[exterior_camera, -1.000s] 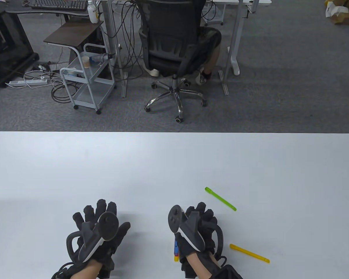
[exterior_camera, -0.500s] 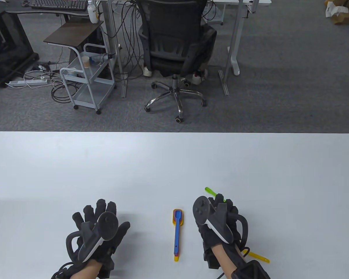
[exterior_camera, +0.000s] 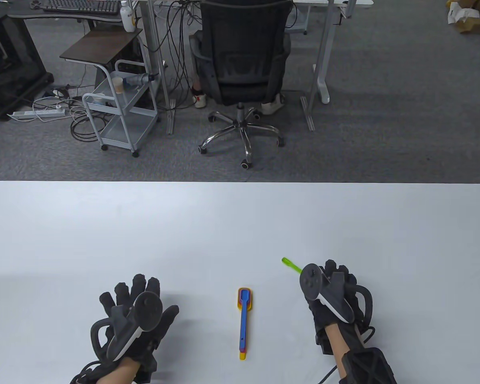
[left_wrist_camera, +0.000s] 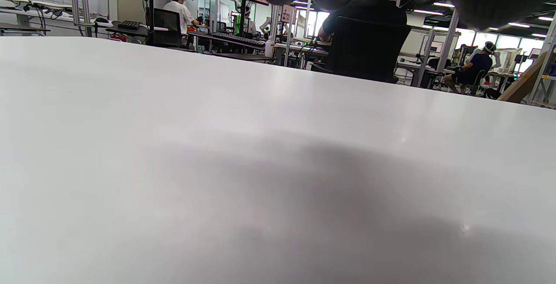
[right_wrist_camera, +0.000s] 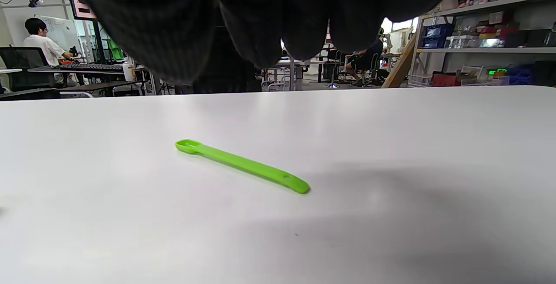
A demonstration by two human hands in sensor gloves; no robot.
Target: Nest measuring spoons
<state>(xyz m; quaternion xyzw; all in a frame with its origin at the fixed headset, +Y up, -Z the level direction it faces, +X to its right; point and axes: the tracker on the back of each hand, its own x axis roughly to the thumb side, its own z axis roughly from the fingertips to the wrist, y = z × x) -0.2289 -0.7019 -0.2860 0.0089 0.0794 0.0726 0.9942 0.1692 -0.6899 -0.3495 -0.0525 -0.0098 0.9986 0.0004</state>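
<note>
Judging from how the things lie, the nesting is partly done: a blue spoon (exterior_camera: 243, 320) sits inside larger yellow and red ones as a stack in the middle of the desk (exterior_camera: 240, 224), while the green spoon (right_wrist_camera: 241, 165) lies apart on the right and must be added. The right hand (exterior_camera: 332, 296) hovers palm down just over the green spoon with nothing in its grip, fingers (right_wrist_camera: 260, 19) hanging loose above it. The left hand (exterior_camera: 134, 316) rests flat and spread on the desk, holding nothing.
</note>
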